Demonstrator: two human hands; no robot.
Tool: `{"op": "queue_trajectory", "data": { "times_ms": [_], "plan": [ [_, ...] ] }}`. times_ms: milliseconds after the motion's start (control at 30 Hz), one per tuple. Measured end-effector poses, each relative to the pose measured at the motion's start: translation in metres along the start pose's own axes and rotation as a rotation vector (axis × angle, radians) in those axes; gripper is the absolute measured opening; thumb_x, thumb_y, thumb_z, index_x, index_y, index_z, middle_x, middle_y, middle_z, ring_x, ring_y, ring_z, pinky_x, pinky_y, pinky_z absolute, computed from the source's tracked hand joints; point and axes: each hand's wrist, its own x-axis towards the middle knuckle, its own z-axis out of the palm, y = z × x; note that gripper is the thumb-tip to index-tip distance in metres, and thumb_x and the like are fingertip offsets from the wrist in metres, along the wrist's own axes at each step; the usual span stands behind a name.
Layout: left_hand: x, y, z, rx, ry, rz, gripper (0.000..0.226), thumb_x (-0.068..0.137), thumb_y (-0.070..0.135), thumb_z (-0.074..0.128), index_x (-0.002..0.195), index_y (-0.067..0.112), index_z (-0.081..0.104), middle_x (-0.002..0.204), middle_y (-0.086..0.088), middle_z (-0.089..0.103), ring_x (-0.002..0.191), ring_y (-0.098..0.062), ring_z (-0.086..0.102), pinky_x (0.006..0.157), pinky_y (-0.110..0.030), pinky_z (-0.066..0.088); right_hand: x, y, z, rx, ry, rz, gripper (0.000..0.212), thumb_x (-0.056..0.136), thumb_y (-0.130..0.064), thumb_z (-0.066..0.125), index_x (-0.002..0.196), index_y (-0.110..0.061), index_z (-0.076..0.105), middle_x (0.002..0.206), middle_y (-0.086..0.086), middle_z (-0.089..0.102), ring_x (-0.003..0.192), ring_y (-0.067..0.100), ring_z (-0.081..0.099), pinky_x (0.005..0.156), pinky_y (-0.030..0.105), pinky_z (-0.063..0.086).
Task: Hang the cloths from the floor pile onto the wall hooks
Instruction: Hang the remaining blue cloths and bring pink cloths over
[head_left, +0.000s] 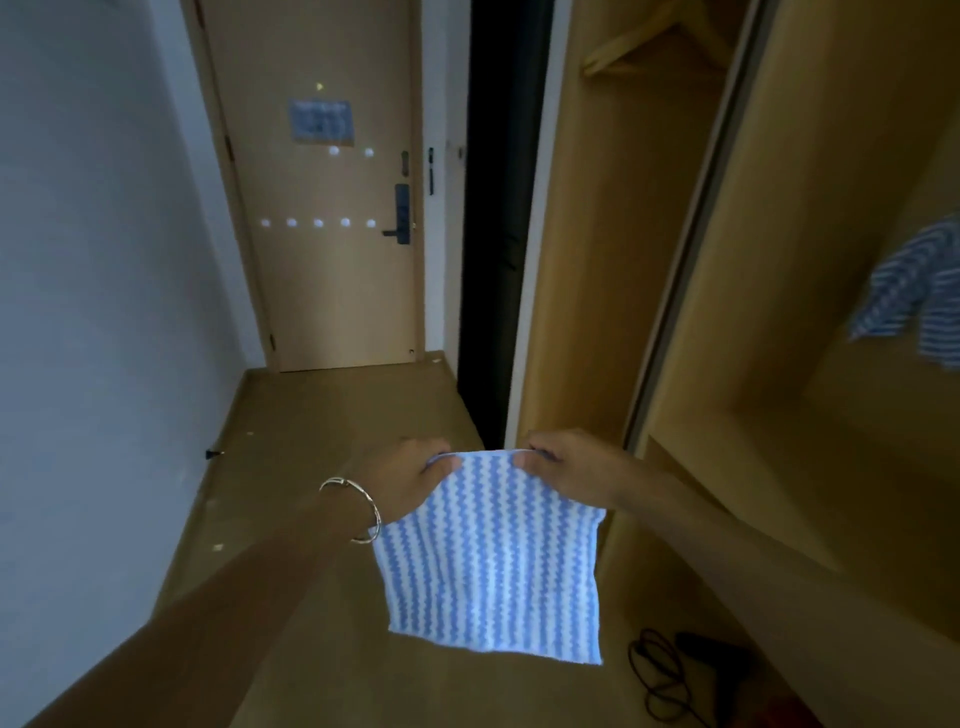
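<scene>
in a narrow hallway, above the wooden floor (311, 441), a person faces a closed door (322, 291) at the far end, with a pale wall (104, 260) on the left and an open wooden wardrobe (623, 260) on the right. the task's cloth (493, 561), blue and white in wavy stripes, hangs in the air in front of the person, over the floor and well short of the door, held up by its top edge. it drapes with a soft bend and a loose lower hem, so i judge it light, limp and not fragile; it will fold wherever it is unsupported, and its fuzzy look suggests it won't slip easily. the top edge near a corner seems the sensible place to hold it, leaving a span of fabric free to go over a hook. both arms reach forward and slightly down, forearms converging. the left grip (410, 478) pinches the upper left corner, and the right grip (566, 467) pinches the upper right of the same edge, knuckles up, so the edge runs between them. a second striped cloth (919, 291) shows inside the wardrobe; what holds it there cannot be told. small pale round spots (318, 223) in rows on the door may be the hooks, but they are too blurred to be sure. a thin bangle (358, 512) circles the left wrist.
</scene>
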Motion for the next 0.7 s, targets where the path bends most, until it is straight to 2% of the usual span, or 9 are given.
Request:
{"op": "queue_trajectory", "data": {
  "times_ms": [67,133,300,367,467,533,567,633,700],
  "plan": [
    [0.031,0.014,0.014,-0.019,-0.013,0.053,0.028,0.1,0.038,0.036,0.105,0.021,0.058,0.08,0.008,0.054,0.072,-0.007,0.044,0.054,-0.018,0.027,0.003,0.029,-0.008,-0.007,0.015,0.053,0.029,0.1,-0.039,0.044,0.08,-0.02,0.054,0.072,-0.003,0.054,0.069,0.013,0.053,0.064,0.031,0.038],
    [0.062,0.027,0.027,-0.041,-0.03,0.075,0.028,0.1,0.039,0.036,0.105,0.022,0.058,0.076,0.011,0.051,0.072,-0.005,0.044,0.052,-0.011,0.026,0.007,0.058,-0.015,-0.006,0.036,0.084,0.032,0.1,-0.038,0.044,0.073,-0.023,0.047,0.067,-0.006,0.048,0.062,0.007,0.047,0.059,0.026,0.034],
    [0.137,0.056,0.049,-0.077,-0.065,0.147,0.028,0.099,0.033,0.04,0.108,0.016,0.06,0.068,0.013,0.049,0.065,-0.005,0.045,0.058,-0.005,0.032,0.032,0.132,-0.04,0.024,0.081,0.118,0.033,0.099,-0.039,0.046,0.071,-0.021,0.045,0.064,-0.006,0.044,0.058,0.006,0.043,0.058,0.025,0.033],
    [0.172,0.071,0.048,-0.104,-0.083,0.167,0.028,0.099,0.031,0.041,0.107,0.012,0.061,0.071,0.01,0.054,0.062,-0.002,0.046,0.059,-0.005,0.034,0.043,0.159,-0.059,0.054,0.117,0.124,0.034,0.099,-0.041,0.047,0.073,-0.019,0.049,0.065,-0.006,0.047,0.06,0.008,0.045,0.061,0.029,0.037],
    [0.231,0.092,0.045,-0.053,-0.057,0.207,0.028,0.099,0.033,0.041,0.104,0.014,0.062,0.088,-0.004,0.066,0.077,-0.015,0.059,0.065,-0.012,0.038,0.055,0.198,-0.097,0.065,0.189,0.132,0.038,0.098,-0.042,0.047,0.083,-0.008,0.055,0.07,-0.001,0.05,0.066,0.012,0.048,0.065,0.033,0.038],
    [0.267,0.108,0.049,0.014,-0.026,0.245,0.031,0.097,0.041,0.039,0.101,0.02,0.061,0.086,-0.004,0.068,0.083,-0.02,0.061,0.076,-0.031,0.047,0.055,0.221,-0.118,0.07,0.217,0.14,0.038,0.098,-0.043,0.046,0.08,-0.01,0.053,0.067,-0.004,0.047,0.062,0.009,0.045,0.063,0.031,0.036],
    [0.282,0.118,0.052,0.056,-0.017,0.263,0.032,0.097,0.044,0.037,0.1,0.023,0.06,0.083,-0.002,0.067,0.082,-0.02,0.061,0.077,-0.035,0.048,0.052,0.233,-0.127,0.072,0.23,0.153,0.037,0.098,-0.043,0.047,0.075,-0.015,0.051,0.064,-0.005,0.046,0.06,0.007,0.044,0.061,0.029,0.035],
    [0.306,0.14,0.062,0.102,-0.018,0.309,0.029,0.096,0.046,0.037,0.098,0.026,0.058,0.077,0.002,0.064,0.081,-0.021,0.061,0.075,-0.037,0.048,0.045,0.256,-0.139,0.07,0.248,0.198,0.038,0.098,-0.042,0.047,0.066,-0.023,0.043,0.06,-0.005,0.042,0.056,0.004,0.041,0.056,0.023,0.032],
    [0.326,0.164,0.072,0.103,-0.034,0.358,0.026,0.096,0.044,0.038,0.097,0.027,0.058,0.07,0.003,0.057,0.085,-0.023,0.061,0.07,-0.032,0.045,0.036,0.279,-0.147,0.049,0.266,0.262,0.04,0.098,-0.041,0.048,0.064,-0.023,0.039,0.059,-0.006,0.041,0.056,0.003,0.04,0.055,0.022,0.03]
  ]
}}
